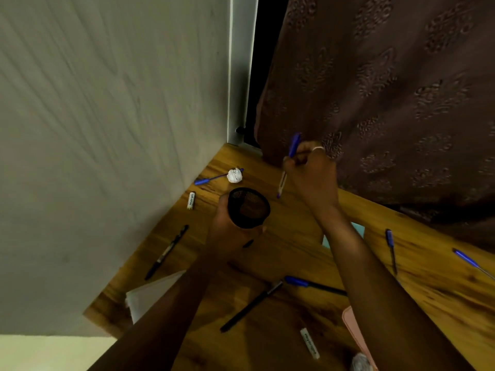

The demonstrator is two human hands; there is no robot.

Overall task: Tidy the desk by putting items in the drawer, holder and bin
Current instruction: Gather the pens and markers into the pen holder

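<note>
Stationery lies scattered across the wooden tabletop (290, 250). Far left, a black pen (167, 252) lies along the wall, with a white sheet (152, 295) below it and a battery (191, 200) above. Next, a blue pen (211, 179) touches a crumpled paper ball (234, 175). The left hand (227, 236) grips the black mesh holder (247, 207) round its lower wall, with the open mouth tipped toward the camera. Just right of it, the right hand (312, 172) pinches a held pen (282, 180). The long axis is near upright, blue cap above the fingers and tip pointing down. The holder's mouth lies below and left of that tip, near but apart, so the drop probably needs a short leftward move. Further right lie a second black pen (250, 307), a dark blue-capped pen (313, 285), a second battery (310, 343), a slim blue pen (391, 247) and an edge blue pen (471, 262). That makes seven pens, one of them in hand, plus two batteries and one clear paper ball.
</note>
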